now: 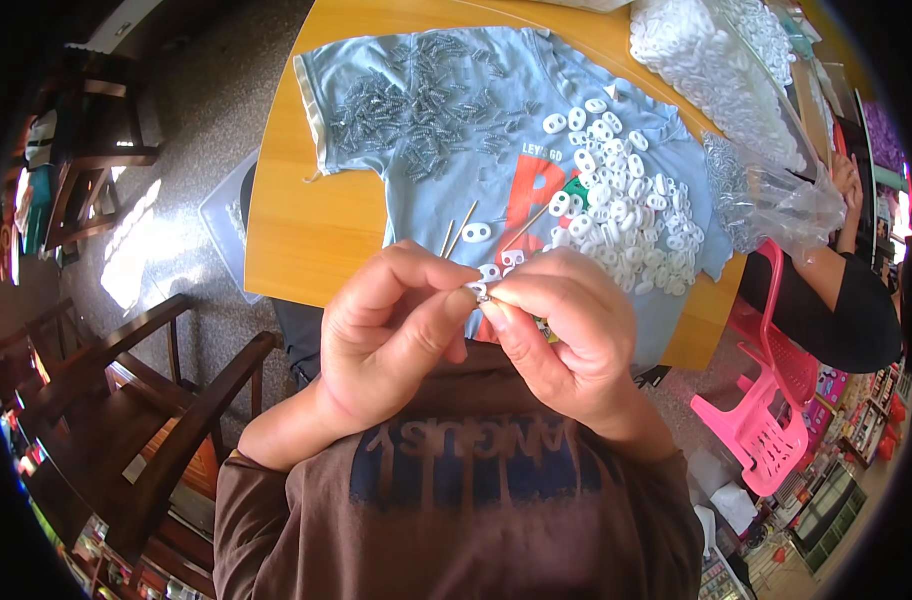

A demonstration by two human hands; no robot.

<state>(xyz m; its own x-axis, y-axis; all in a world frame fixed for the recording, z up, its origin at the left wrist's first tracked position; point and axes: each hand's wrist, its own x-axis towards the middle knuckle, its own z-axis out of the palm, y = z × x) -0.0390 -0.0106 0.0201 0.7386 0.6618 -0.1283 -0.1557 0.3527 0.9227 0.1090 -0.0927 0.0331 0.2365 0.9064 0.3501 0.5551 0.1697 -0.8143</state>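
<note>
My left hand [381, 325] and my right hand [571, 325] meet just past the table's near edge. Thumb and forefinger of the left pinch a small white two-hole plastic piece [477, 289]. At its near end my right fingertips press on a tiny metallic bit, too small to make out. Just beyond the fingers are similar white pieces [513, 258], with a single one [476, 232] farther off beside thin sticks [462, 228]. A heap of white two-hole pieces [616, 225] lies to the right, and small grey metal springs [386, 115] are spread at the far left.
A light blue T-shirt [426, 205] covers much of the yellow table [276, 230]. Clear bags of white pieces [711, 85] and springs [731, 185] lie at the right. Another person's arm [826, 285] is there, near a pink chair [771, 440]. Dark wooden chairs [191, 420] stand left.
</note>
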